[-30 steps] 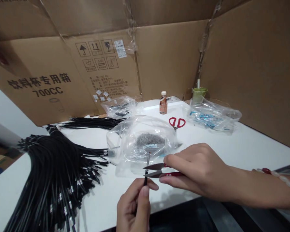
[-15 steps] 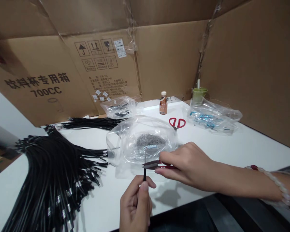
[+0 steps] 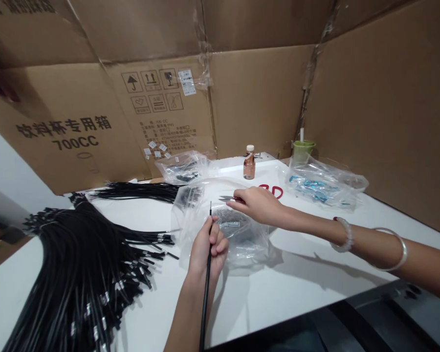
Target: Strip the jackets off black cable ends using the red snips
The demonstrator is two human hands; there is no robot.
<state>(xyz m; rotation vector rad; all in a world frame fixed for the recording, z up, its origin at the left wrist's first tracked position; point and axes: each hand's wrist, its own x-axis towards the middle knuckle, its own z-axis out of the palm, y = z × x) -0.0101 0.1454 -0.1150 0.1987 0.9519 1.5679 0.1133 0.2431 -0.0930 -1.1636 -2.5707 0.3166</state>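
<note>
The black cord [image 3: 206, 288] is running up from the near edge of the view, lying along the left forearm and passing through the left hand [image 3: 209, 247]. That hand is gripping it narrowly between thumb and curled fingers, and the cord's thin bare tip is sticking up above them. The cord is standing nearly upright over the white table [image 3: 297, 283], in front of the clear bag [image 3: 249, 252].

At the left, a big bundle [image 3: 73, 259] of black cords is spreading over the table, its loose ends pointing toward the near side and the right.

Farther in, the right hand [image 3: 258, 204] is holding the snips [image 3: 229, 198] in a closed grip; their blades are parting slightly and pointing left, near the cord's tip but not touching it. A beaded bracelet [image 3: 347, 239] and a bangle [image 3: 403, 252] are circling that arm. Beneath, the clear bag is holding a grey mass [image 3: 225, 215].

Beyond the right hand, red scissors [image 3: 277, 191] are lying partly hidden. The blue-filled bag [image 3: 315, 186] is resting at the right, and behind it a green cup [image 3: 302, 151] is standing. The bottle [image 3: 249, 166] is standing upright before the cardboard [image 3: 256, 98].
</note>
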